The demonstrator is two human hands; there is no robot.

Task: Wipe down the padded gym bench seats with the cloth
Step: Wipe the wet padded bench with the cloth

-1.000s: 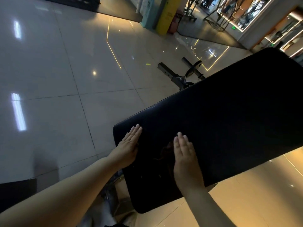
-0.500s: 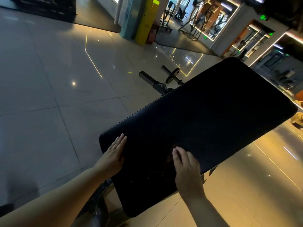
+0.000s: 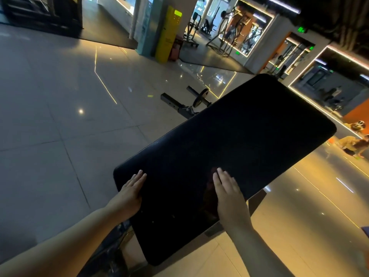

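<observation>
You're pressing both palms flat on the black bench pad (image 3: 249, 136), left hand (image 3: 129, 191) at its near edge, right hand (image 3: 229, 194) further in, fingers straight and held together on each. I'm not making out the cloth for certain; a faint dark patch is showing just left of your right fingers, perhaps that. If it's slipping free, you're smearing with bare skin, and the left palm risks sliding off the rim. Beyond your fingertips a weight plate (image 3: 200, 97) is lying on the floor, likely clear of your stroke.

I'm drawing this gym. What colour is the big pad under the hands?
The pad is plain black, in the head view.
</observation>
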